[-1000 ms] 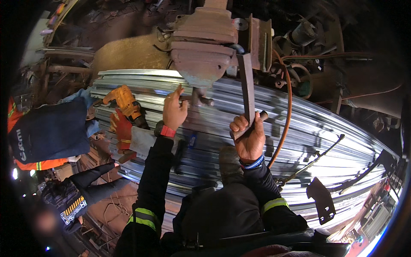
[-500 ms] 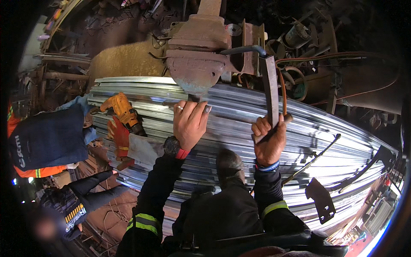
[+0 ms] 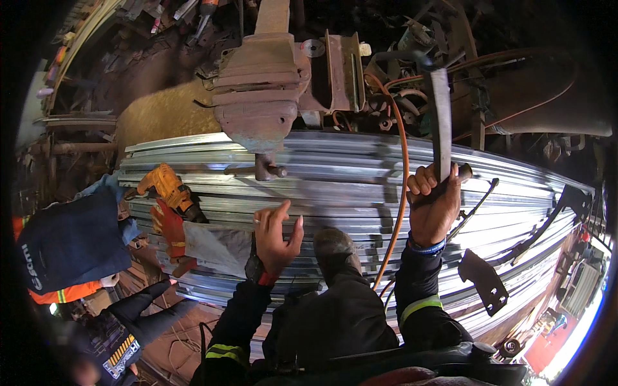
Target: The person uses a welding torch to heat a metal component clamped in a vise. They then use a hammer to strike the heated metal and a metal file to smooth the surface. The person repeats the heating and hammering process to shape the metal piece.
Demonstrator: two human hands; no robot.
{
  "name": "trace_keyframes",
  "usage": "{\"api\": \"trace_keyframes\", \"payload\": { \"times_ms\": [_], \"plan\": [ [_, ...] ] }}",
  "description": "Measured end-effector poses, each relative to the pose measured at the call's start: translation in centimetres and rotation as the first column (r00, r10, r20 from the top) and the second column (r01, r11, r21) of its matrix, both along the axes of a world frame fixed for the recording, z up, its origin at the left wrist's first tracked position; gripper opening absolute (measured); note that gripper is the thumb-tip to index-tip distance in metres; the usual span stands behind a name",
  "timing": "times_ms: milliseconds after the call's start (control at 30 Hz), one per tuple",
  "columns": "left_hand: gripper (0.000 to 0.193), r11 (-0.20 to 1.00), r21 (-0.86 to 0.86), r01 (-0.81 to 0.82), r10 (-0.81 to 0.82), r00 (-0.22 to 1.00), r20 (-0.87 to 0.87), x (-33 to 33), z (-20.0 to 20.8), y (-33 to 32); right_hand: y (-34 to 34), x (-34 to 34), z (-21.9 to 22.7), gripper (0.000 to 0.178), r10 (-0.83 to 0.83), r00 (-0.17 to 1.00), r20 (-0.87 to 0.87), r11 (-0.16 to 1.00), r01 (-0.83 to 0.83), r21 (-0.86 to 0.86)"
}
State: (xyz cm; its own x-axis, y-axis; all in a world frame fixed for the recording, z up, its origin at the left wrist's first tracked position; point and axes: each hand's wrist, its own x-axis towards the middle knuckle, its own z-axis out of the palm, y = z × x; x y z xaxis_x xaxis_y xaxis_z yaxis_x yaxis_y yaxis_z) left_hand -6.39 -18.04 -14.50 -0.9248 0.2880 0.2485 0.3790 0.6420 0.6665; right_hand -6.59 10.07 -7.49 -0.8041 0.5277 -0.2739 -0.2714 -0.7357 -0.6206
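A rusty bench vise [image 3: 254, 106] stands at the top middle, its screw end and handle [image 3: 265, 168] above a layer of long silvery metal profiles [image 3: 335, 186]. My left hand [image 3: 277, 238] is below the handle, apart from it, fingers spread and holding nothing. My right hand [image 3: 434, 199] is closed round the lower end of a flat metal bar [image 3: 440, 122] held upright on the right. A bent dark rod at the bar's top is blurred and clear of the vise jaws. A short round end piece [image 3: 465, 171] sticks out beside my right fingers.
A yellow power drill [image 3: 168, 185], a red glove [image 3: 170, 225] and a grey cloth [image 3: 215, 243] lie on the profiles at left. An orange hose [image 3: 404, 174] crosses beside my right arm. A dark metal plate [image 3: 481, 283] lies at right. A person [image 3: 122, 334] is at lower left.
My left hand has let go of the vise handle and drawn back toward me. The bar and rod, held in my right hand, have come out of the vise and moved right. The view has shifted.
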Motion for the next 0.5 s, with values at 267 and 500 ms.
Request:
{"api": "trace_keyframes", "payload": {
  "times_ms": [267, 500],
  "plan": [
    [0.037, 0.995, -0.037, 0.096, -0.089, 0.985, 0.148, 3.9, -1.2, -1.7, 0.7, -1.9, -5.4, 0.016, -0.042, 0.994, 0.099, 0.994, 0.032, 0.1],
    [0.034, 0.993, -0.02, 0.112, -0.109, 0.986, 0.125, 3.6, -0.6, -1.3, 4.9, -10.7, -10.7, 0.016, -0.229, 0.973, 0.009, 0.221, 0.043, 0.974]
  ]
}}
